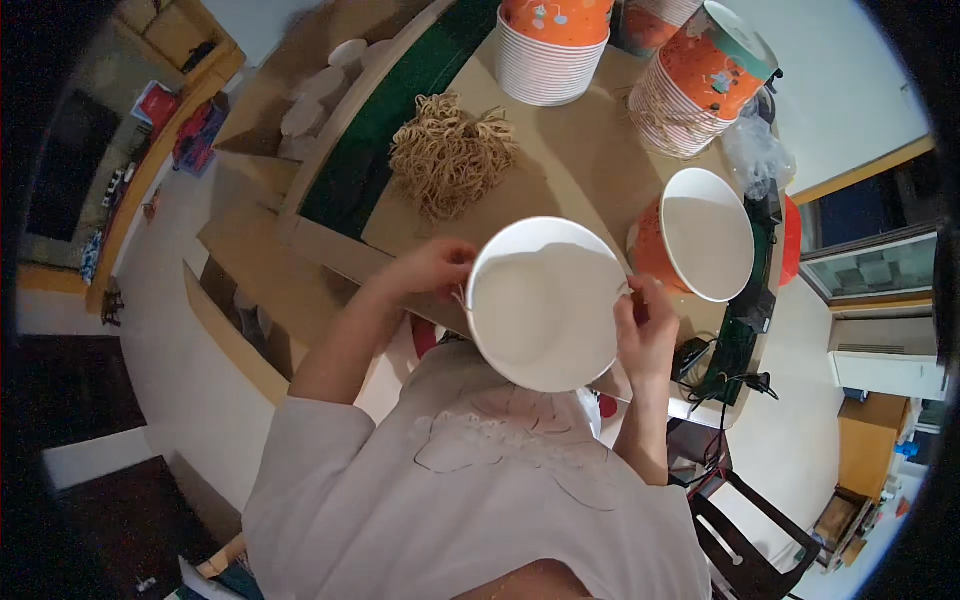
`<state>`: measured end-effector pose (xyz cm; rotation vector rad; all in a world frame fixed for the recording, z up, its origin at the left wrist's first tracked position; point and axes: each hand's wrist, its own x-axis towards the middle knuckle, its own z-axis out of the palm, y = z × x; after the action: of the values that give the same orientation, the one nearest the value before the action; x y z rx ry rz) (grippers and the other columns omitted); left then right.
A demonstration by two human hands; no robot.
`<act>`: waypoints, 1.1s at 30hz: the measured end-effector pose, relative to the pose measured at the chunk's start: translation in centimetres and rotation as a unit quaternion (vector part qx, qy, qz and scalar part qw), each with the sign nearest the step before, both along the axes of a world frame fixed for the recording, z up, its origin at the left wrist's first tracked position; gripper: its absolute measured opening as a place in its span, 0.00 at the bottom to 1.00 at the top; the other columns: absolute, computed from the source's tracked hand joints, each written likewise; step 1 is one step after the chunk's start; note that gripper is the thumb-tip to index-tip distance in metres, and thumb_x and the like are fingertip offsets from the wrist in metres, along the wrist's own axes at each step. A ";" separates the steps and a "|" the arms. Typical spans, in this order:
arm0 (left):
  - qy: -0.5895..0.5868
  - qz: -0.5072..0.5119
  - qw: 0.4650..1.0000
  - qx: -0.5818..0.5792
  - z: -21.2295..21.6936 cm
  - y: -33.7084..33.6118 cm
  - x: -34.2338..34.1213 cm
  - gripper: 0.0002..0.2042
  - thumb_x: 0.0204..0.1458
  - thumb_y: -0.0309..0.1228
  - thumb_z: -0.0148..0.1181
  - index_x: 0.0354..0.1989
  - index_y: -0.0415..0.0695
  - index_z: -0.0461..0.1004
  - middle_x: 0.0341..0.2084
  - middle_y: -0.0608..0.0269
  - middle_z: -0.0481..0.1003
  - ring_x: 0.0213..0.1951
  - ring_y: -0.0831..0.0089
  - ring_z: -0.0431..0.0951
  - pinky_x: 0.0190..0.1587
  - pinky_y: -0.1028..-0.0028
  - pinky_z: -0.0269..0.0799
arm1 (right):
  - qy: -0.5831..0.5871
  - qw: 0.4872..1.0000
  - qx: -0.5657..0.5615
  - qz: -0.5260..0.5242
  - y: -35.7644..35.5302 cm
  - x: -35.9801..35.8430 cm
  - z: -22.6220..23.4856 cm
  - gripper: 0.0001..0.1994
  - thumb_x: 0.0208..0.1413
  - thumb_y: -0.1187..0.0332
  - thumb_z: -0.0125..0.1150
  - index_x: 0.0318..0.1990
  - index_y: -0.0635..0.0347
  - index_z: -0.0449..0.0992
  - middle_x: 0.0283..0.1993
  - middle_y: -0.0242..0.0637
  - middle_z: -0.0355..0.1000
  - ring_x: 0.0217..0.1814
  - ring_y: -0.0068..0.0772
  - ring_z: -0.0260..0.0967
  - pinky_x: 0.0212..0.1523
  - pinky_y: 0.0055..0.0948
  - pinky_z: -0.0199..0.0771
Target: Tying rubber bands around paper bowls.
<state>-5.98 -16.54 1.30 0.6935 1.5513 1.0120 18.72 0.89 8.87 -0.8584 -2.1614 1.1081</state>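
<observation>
A large paper bucket [545,305] is tilted so that its white inside faces me, close to my chest at the table's near edge. My left hand [445,268] is closed at its left side, the fingertips partly hidden by the rim. On the opposite side, my right hand [645,315] pinches at the rim, where a thin pale strand shows between the fingers. A short bit of cord seems to show below my left fingers too. Farther off on the cardboard-covered table lies a tangled heap of tan cords [450,160].
Another orange paper bucket [708,235] stands open at the right. Behind are stacked buckets [553,70] and a second stack [690,100] with cords hanging on it, beside a clear plastic bag [755,150]. Cardboard boxes [255,270] stand at left, a dark chair [750,540] at lower right.
</observation>
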 end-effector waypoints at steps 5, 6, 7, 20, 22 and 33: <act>0.014 0.042 0.999 -0.021 -1.3 0.7 0.4 0.11 0.55 0.32 0.53 0.41 0.40 0.76 0.33 0.65 0.77 0.31 0.79 0.76 0.33 0.75 0.74 | 0.000 0.997 -0.077 0.024 -0.5 0.3 1.2 0.08 0.51 0.78 0.52 0.39 0.70 0.72 0.25 0.39 0.67 0.25 0.22 0.64 0.28 0.23 0.66; 0.022 0.060 0.998 0.005 -2.2 0.7 0.6 0.11 0.55 0.33 0.53 0.40 0.40 0.77 0.34 0.66 0.77 0.31 0.79 0.76 0.33 0.76 0.74 | 0.029 0.997 -0.047 0.056 -0.6 0.2 2.7 0.08 0.51 0.78 0.53 0.39 0.70 0.72 0.27 0.40 0.68 0.26 0.23 0.65 0.28 0.23 0.67; -0.182 0.180 0.966 -0.025 6.3 2.7 3.3 0.12 0.56 0.34 0.53 0.41 0.40 0.76 0.30 0.69 0.76 0.28 0.83 0.75 0.28 0.81 0.71 | 0.026 0.998 -0.038 0.030 0.0 0.4 3.9 0.08 0.51 0.78 0.53 0.39 0.70 0.72 0.27 0.40 0.68 0.26 0.23 0.65 0.28 0.23 0.67; 0.446 0.203 0.712 0.503 24.9 19.7 -3.4 0.15 0.45 0.16 0.51 0.44 0.39 0.68 0.36 0.61 0.70 0.33 0.72 0.73 0.34 0.75 0.71 | 0.035 0.906 0.418 0.063 21.1 -5.4 18.8 0.23 0.48 0.81 0.49 0.54 0.57 0.65 0.45 0.51 0.71 0.44 0.53 0.71 0.42 0.40 0.72; 0.489 0.240 0.656 0.522 27.6 24.1 -3.1 0.13 0.42 0.17 0.51 0.39 0.40 0.68 0.34 0.52 0.68 0.33 0.56 0.73 0.33 0.66 0.71 | -0.013 0.934 0.356 0.034 26.3 -7.7 20.2 0.23 0.49 0.80 0.46 0.55 0.55 0.64 0.45 0.51 0.72 0.45 0.53 0.70 0.42 0.40 0.72; 0.692 0.222 0.553 0.407 28.3 38.1 0.8 0.16 0.39 0.24 0.59 0.39 0.40 0.64 0.36 0.51 0.62 0.35 0.54 0.73 0.29 0.62 0.74 | 0.231 0.938 0.250 -0.066 35.9 -10.5 17.6 0.15 0.57 0.76 0.51 0.53 0.61 0.67 0.45 0.40 0.73 0.44 0.27 0.71 0.46 0.25 0.70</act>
<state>-5.14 21.55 29.65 2.2371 2.6456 1.7621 8.18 36.78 26.45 -0.4443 -1.8275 0.5696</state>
